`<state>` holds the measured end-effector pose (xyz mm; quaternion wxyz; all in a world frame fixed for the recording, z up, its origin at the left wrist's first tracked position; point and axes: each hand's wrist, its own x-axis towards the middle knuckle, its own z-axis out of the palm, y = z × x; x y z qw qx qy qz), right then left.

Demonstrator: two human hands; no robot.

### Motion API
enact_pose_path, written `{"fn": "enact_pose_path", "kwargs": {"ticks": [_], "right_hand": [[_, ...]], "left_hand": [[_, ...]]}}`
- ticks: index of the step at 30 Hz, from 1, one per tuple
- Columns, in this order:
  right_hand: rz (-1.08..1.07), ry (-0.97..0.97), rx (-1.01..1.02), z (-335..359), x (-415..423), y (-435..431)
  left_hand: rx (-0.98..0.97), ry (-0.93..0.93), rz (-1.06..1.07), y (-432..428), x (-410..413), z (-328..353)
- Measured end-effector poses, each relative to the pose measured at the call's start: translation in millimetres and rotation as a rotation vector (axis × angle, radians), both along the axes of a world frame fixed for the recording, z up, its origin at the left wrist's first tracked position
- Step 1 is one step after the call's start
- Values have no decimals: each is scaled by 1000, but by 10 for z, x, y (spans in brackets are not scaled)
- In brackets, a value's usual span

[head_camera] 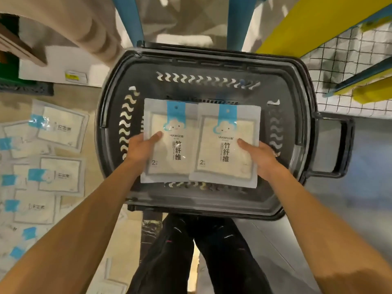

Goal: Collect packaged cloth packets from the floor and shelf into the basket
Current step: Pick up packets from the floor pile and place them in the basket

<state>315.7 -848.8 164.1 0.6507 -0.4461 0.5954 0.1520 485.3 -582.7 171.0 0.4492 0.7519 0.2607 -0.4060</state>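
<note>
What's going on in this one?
A person holds two packets over the basket: the left hand grips the left packet, the right hand the right packet, thumbs on top. At left, loose packets lie on the floor, not yet collected.

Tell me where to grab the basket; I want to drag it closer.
Grip the loop handle on the right end of the basket, coming from the right: it sticks out clear of the rim, and its opening leaves room to curl a hand round.
</note>
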Motion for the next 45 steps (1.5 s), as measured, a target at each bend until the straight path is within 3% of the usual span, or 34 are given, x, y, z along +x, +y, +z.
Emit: {"fn": "enact_pose_path", "kwargs": {"ticks": [6, 13, 16, 21, 28, 45], "right_hand": [[28, 7, -44, -835, 131, -103], [-13, -7, -41, -1420, 241, -70], [30, -2, -145, -1665, 250, -57], [150, 169, -349, -2026, 202, -69], [244, 232, -495, -2164, 177, -31], [343, 159, -434, -1980, 176, -182]], "left_hand": [[-45, 78, -62, -122, 200, -754], [55, 51, -90, -168, 345, -1431], [136, 14, -107, -213, 376, -1672], [225, -19, -141, -147, 387, -1868], [270, -85, -128, -156, 347, -1986], [287, -42, -163, -182, 299, -1919]]}}
